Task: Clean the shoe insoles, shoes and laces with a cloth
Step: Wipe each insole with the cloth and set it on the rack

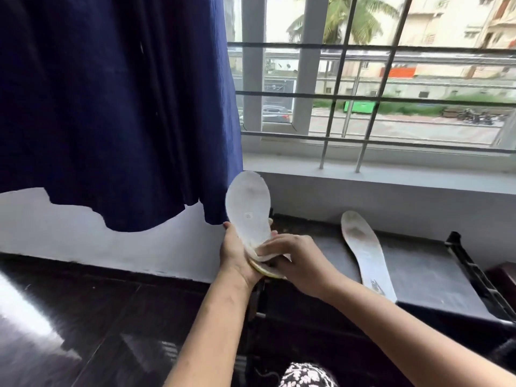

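The left hand (236, 255) has its fingers clamped under the heel of an insole (248, 210). The right hand (293, 261) pinches a white cloth (265, 256) against that heel. The insole's long axis runs up and away, so wiping goes toeward. A second insole (365, 252) lies on the bench (424, 275), well to the right.

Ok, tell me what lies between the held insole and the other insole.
Head view: only bare dark tabletop between held insole and lying insole.
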### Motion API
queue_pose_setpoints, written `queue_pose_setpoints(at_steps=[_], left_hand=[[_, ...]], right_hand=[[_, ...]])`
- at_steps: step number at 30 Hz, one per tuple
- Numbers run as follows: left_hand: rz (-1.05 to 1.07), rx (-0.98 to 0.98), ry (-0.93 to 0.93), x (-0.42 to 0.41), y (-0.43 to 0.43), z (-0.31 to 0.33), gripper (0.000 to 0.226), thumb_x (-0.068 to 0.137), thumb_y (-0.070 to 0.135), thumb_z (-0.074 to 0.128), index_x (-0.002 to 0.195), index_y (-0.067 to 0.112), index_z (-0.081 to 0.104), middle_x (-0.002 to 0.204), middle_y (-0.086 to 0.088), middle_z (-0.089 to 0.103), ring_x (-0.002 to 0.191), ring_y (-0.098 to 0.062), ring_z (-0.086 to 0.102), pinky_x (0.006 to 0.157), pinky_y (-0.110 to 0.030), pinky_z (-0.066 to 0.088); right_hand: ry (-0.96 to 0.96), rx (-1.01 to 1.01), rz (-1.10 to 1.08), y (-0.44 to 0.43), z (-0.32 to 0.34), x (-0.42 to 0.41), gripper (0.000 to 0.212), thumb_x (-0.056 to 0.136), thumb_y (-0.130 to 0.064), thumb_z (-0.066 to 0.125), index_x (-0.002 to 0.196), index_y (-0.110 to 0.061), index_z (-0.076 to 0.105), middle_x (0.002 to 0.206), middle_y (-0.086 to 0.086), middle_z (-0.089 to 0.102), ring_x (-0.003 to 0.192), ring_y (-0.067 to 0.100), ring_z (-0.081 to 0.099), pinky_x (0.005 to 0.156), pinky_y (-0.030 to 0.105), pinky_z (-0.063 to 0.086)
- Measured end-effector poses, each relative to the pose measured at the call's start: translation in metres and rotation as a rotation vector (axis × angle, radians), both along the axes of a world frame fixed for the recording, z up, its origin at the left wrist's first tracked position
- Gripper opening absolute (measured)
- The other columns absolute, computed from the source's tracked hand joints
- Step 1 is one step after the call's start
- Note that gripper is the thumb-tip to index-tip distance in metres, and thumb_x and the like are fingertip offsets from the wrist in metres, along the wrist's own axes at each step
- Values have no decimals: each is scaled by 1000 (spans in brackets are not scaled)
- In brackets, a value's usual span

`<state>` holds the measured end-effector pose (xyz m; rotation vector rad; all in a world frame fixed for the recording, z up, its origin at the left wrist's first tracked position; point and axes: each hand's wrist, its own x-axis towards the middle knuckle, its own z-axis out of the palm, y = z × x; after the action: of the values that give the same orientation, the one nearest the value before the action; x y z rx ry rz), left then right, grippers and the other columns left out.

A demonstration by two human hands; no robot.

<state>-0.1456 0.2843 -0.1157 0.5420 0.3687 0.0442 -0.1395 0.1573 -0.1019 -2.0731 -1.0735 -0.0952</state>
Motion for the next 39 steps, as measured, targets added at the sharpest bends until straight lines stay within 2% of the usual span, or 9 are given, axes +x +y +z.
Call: queue_pose_setpoints(at_steps=[3,7,11,14,18,23,28,32,39], left_hand=[[1,1,20,0,13,-4,86,89,71,7,115,10,62,88,-11,64,75,-24,56,77,-39,47],[-9,2,24,-3,19,-3,84,88,71,10,102,10,66,81,-7,68,67,-20,58,69,-33,50],[10,15,11,0,16,-4,83,88,72,10,107,13,64,93,-8,64,72,-22,56,77,-38,49],[-11,23,-32,-1,12,-4,85,88,71,7,118,13,60,109,-13,63,85,-26,59,81,-42,49],[-21,50,-7,-8,12,2,82,91,67,7,108,4,57,90,-15,58,80,-25,56,79,-37,46],[-102,86,29,-17,3,-5,85,89,70,9,107,7,63,78,-12,67,69,-24,62,73,-38,48],[-144,64,59,-16,-10,-1,81,91,68,12,119,9,61,100,-18,69,91,-32,62,80,-42,48],[-179,61,46,-21,-13,2,84,91,68,13,115,4,62,94,-22,71,89,-35,66,76,-40,51],[-208,103,57,-20,-8,2,87,90,69,12,107,-1,60,83,-18,68,67,-30,70,62,-33,58]], right_hand=[[184,-149,177,-19,12,-1,31,76,12,62,88,-12,76,92,-8,72,87,-6,64,85,16,49],[-103,-689,29,-35,29,27,48,72,10,46,83,-24,77,94,-5,73,91,12,65,83,27,51],[-183,-207,-217,-19,40,35,44,73,13,52,87,-19,77,95,-3,73,92,11,65,79,7,40],[-193,15,-153,2,34,17,36,76,12,58,91,-15,76,96,0,73,90,6,62,78,0,39],[-121,-83,83,9,4,-9,39,69,10,53,93,-11,76,98,4,72,93,7,61,88,3,39],[-427,-308,-237,-13,9,34,37,69,16,56,84,-12,76,89,4,70,83,29,65,77,34,54],[-399,-87,-193,2,11,9,39,68,14,62,89,-16,76,91,-1,70,81,20,63,78,23,50],[-526,-228,79,-7,-1,-2,29,67,6,68,86,-15,70,86,-2,67,77,15,58,74,24,45],[-540,-371,111,-22,-4,-7,31,83,-15,52,110,-27,63,103,-8,59,93,12,56,77,27,46]])
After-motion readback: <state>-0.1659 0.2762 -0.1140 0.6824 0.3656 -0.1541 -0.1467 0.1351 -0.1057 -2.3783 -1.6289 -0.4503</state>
